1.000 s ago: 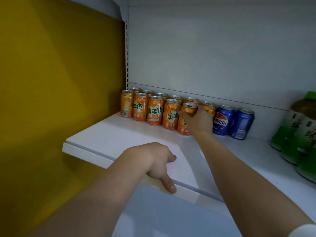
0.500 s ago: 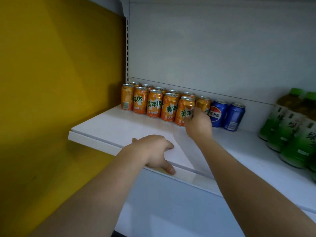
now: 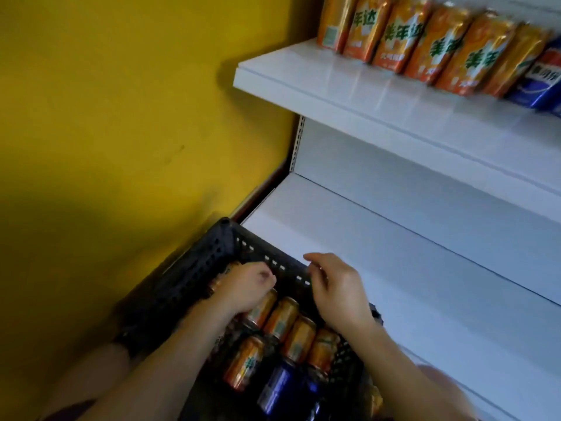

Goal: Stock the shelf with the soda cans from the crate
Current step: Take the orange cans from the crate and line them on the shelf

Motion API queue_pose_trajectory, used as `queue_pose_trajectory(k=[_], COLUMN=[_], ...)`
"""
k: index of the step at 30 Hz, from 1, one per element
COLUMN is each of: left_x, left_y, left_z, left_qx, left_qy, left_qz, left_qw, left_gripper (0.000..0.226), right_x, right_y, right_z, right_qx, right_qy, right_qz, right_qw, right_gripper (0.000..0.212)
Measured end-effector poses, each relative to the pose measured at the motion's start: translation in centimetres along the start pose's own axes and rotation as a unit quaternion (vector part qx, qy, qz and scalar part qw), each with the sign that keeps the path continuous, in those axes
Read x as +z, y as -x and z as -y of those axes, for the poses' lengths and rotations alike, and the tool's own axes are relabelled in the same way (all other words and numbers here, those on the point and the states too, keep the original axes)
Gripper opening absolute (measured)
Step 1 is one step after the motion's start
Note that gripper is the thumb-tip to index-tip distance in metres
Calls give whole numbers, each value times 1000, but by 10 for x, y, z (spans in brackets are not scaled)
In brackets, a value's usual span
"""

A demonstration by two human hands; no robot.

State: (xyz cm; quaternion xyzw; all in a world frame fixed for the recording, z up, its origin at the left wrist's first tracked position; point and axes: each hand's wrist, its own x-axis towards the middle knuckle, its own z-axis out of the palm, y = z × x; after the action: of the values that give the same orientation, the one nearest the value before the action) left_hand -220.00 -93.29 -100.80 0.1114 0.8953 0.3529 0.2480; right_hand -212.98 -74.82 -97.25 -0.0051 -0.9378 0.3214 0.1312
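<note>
1. Neither grip is seen clamped: right hand (image 3: 340,291) hangs loosely spread over the crate (image 3: 194,278); whether the curled left hand (image 3: 247,287) holds anything cannot be told.
2. Orange cans (image 3: 283,317) lie inside the crate; rigid, smooth, probably heavy, they are best encircled mid-body.

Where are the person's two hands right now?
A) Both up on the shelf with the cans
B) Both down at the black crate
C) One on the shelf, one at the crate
B: the left hand and right hand are both down at the black crate, above its orange cans.
</note>
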Motion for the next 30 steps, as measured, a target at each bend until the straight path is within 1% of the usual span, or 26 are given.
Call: queue_pose_trajectory(k=[2,4,6,7,9,10,11,13,15,17,19,21,23,25,28,29,30], left_x=[14,26,39,47,68,78,87,95,96,96,93,90,84,78,67,65,62], left_y=[3,9,11,11,9,8,6,3,1,0,1,3,7,10,19,21,22], left_z=[50,84,108,114,125,127,129,130,128,129,129,127,122,120,110,102,91], left_qx=[-91,-148,-168,-166,-171,-180,-188,-192,-196,-197,-197,-190,-176,-155,-93,-71,-41], left_qy=[-77,-115,-124,-128,-115,-106,-101,-105,-99,-103,-110,-92,-67,-29,41,54,67], left_qz=[60,94,122,142,189,220,249,288,294,289,277,262,252,245,249,249,233], left_qw=[991,978,970,967,960,953,945,932,930,931,934,942,949,957,963,964,969], left_gripper=[29,31,32,33,35,37,37,37,41,43,44,43,43,50,79,87,89], right_x=[45,86,122,137,166,179,192,213,230,240,244,243,234,212,161,141,121], right_y=[22,40,57,65,79,85,89,92,91,90,89,89,90,91,85,81,75], right_z=[-5,-12,-20,-23,-28,-29,-30,-35,-43,-50,-53,-53,-49,-43,-31,-26,-21], right_qx=[46,98,157,178,212,229,251,311,360,383,391,393,380,331,260,250,239], right_qy=[10,16,39,56,71,70,67,46,33,29,18,5,-7,-17,-49,-61,-71], right_qz=[100,187,269,304,357,374,387,392,384,371,345,326,312,298,240,211,180], right_qw=[994,977,949,934,907,896,885,865,850,845,853,860,871,895,934,943,952], right_gripper=[28,26,24,26,34,41,53,77,88,87,82,80,83,80,67,62,61])
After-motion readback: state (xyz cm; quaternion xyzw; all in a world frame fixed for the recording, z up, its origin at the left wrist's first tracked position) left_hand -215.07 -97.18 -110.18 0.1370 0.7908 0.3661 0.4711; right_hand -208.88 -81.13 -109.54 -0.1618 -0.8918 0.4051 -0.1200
